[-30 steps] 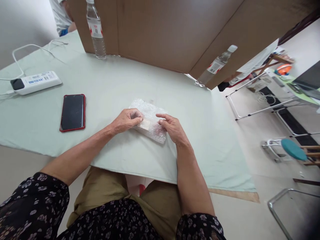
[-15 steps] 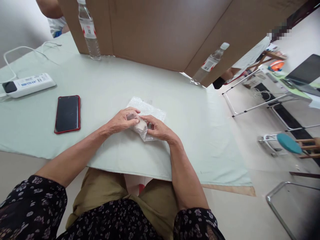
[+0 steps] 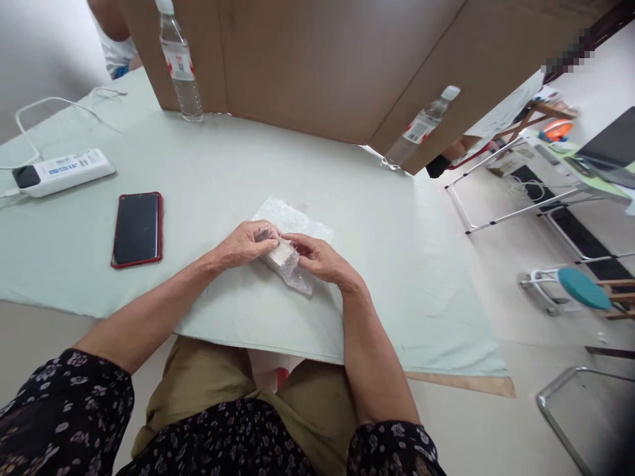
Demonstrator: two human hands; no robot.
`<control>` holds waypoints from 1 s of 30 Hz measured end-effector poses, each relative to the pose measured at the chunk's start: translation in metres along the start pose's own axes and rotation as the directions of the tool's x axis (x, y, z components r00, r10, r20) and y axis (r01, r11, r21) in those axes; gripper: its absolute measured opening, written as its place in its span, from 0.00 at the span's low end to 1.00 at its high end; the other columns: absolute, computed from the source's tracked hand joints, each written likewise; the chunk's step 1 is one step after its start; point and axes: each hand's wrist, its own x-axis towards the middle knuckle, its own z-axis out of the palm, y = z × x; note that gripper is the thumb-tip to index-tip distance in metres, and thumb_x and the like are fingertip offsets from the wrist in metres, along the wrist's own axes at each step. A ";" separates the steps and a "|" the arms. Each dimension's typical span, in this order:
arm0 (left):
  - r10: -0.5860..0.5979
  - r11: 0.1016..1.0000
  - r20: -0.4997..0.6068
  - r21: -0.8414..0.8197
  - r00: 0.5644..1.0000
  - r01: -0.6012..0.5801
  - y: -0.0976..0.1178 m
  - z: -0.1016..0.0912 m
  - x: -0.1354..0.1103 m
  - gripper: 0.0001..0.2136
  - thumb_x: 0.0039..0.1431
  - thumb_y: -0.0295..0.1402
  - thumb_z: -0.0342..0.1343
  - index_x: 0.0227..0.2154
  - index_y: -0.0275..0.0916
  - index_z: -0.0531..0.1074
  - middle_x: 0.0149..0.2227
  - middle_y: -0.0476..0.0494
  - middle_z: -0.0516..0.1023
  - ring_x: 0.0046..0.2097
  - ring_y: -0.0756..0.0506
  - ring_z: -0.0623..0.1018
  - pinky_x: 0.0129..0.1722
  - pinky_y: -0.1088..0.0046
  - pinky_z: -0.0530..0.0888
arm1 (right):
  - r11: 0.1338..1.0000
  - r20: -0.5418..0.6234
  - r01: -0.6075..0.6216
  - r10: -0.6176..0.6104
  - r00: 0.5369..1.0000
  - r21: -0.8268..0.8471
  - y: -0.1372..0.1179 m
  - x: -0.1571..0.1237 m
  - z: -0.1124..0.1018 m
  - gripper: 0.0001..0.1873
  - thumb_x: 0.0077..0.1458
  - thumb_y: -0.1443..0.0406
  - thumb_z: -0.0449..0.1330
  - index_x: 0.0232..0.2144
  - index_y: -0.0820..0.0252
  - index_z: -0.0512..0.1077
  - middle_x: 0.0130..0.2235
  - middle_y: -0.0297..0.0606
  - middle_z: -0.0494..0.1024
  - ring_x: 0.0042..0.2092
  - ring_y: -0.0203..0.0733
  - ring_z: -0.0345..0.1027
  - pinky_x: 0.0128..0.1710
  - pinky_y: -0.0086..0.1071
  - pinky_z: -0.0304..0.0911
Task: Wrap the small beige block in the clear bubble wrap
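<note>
A sheet of clear bubble wrap [image 3: 297, 221] lies on the pale green table [image 3: 223, 165] in front of me. A small beige block [image 3: 282, 252] sits at its near edge, partly folded into the wrap. My left hand [image 3: 245, 243] pinches the wrap and block from the left, fingers curled. From the right, my right hand [image 3: 320, 259] grips the same bundle with bent fingers. Both hands rest on the table.
A red-cased phone [image 3: 137, 229] lies to the left, a white power strip [image 3: 59, 172] with cables beyond it. Two water bottles [image 3: 179, 59] [image 3: 419, 127] stand against brown partition boards [image 3: 317, 59]. Another person's arm [image 3: 116, 30] shows at top left. Stools and metal frames stand on the floor right.
My right hand moved in from the wrap's right side to meet the left hand, and the bubble wrap's near part got folded up round the beige block.
</note>
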 end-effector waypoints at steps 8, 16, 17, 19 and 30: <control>-0.026 0.999 -0.030 0.020 0.999 0.026 -0.001 0.000 0.000 0.09 0.52 0.38 0.60 0.30 0.37 0.76 0.33 0.46 0.78 0.33 0.49 0.74 0.33 0.74 0.68 | 0.988 0.011 -0.142 0.142 0.990 0.062 -0.015 -0.015 -0.016 0.16 0.52 0.52 0.67 0.33 0.59 0.77 0.28 0.32 0.74 0.32 0.37 0.65 0.34 0.32 0.61; -0.090 0.995 -0.046 -0.034 0.995 0.089 0.005 0.001 -0.001 0.08 0.49 0.36 0.59 0.29 0.36 0.75 0.28 0.48 0.75 0.29 0.51 0.70 0.28 0.76 0.65 | 0.997 -0.248 -0.010 -0.008 0.969 -0.072 -0.007 -0.004 -0.002 0.11 0.54 0.57 0.63 0.27 0.57 0.73 0.33 0.34 0.76 0.36 0.38 0.66 0.39 0.33 0.61; -0.102 0.994 -0.053 -0.038 0.993 0.100 0.005 0.001 -0.001 0.08 0.49 0.36 0.59 0.28 0.36 0.75 0.27 0.49 0.74 0.29 0.51 0.70 0.28 0.76 0.65 | 0.997 -0.252 -0.033 0.013 0.968 -0.075 -0.004 -0.003 0.000 0.10 0.54 0.57 0.62 0.27 0.57 0.72 0.32 0.34 0.76 0.35 0.37 0.65 0.37 0.32 0.60; -0.120 0.992 -0.068 -0.044 0.990 0.117 0.005 0.001 0.000 0.08 0.48 0.36 0.60 0.28 0.36 0.75 0.27 0.49 0.74 0.28 0.52 0.70 0.27 0.76 0.65 | 0.996 -0.255 -0.067 0.049 0.966 -0.063 -0.001 -0.001 0.003 0.10 0.55 0.58 0.61 0.28 0.57 0.71 0.29 0.32 0.74 0.32 0.36 0.63 0.35 0.31 0.59; -0.106 0.993 -0.065 -0.058 0.992 0.103 0.007 0.002 -0.002 0.10 0.49 0.38 0.62 0.28 0.36 0.75 0.28 0.47 0.77 0.30 0.50 0.73 0.29 0.76 0.68 | 0.997 -0.178 -0.073 0.077 0.981 0.032 -0.008 -0.004 0.006 0.14 0.56 0.54 0.63 0.33 0.59 0.76 0.31 0.34 0.77 0.33 0.37 0.67 0.34 0.30 0.61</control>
